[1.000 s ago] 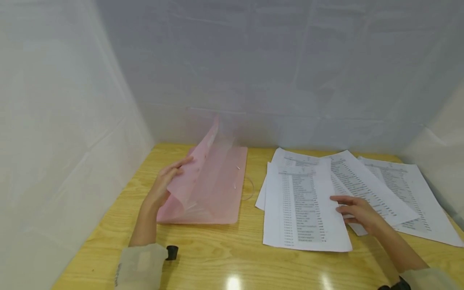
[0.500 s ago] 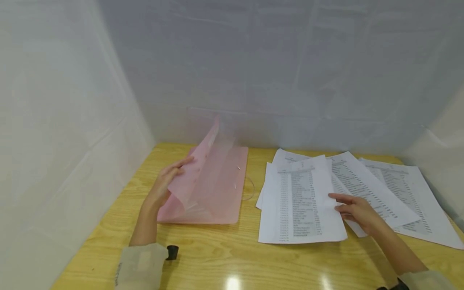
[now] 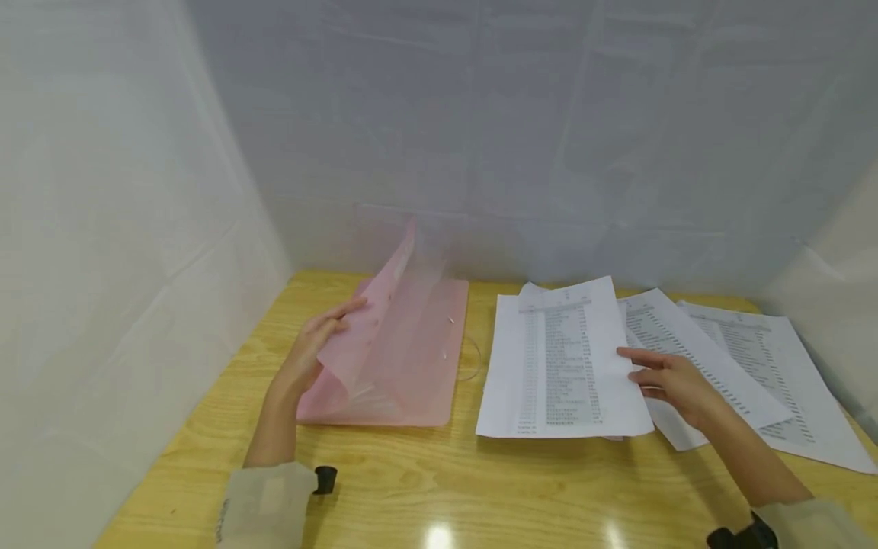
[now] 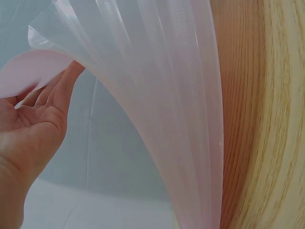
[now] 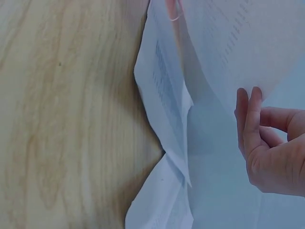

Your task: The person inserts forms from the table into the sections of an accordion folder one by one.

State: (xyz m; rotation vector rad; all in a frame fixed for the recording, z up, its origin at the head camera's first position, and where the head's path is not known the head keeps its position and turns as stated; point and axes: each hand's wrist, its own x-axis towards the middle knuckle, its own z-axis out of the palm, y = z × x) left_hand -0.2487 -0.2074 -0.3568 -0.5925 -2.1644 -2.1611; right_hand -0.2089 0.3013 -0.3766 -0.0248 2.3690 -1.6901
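A pink display folder (image 3: 418,366) with clear plastic pockets (image 4: 157,86) lies at the left of the table, its front cover lifted. My left hand (image 3: 309,347) holds that cover at its left edge; in the left wrist view, the left hand (image 4: 35,117) has the pink cover at its fingers. At the right, my right hand (image 3: 675,385) pinches the right edge of a printed sheet of paper (image 3: 565,366), which is raised off the table. In the right wrist view, the right hand (image 5: 276,148) has the sheet (image 5: 267,43) at its fingertips.
More printed sheets lie fanned out: one in the middle (image 3: 706,366) and another (image 3: 809,389) at the far right. A thin clear loop (image 3: 478,358) sticks out from the folder's right side. White sheeting (image 3: 521,137) walls in the wooden table (image 3: 411,496).
My right hand has lifted the printed sheet a little and moved it leftward and away from me. The left hand and the pink folder have stayed in place.
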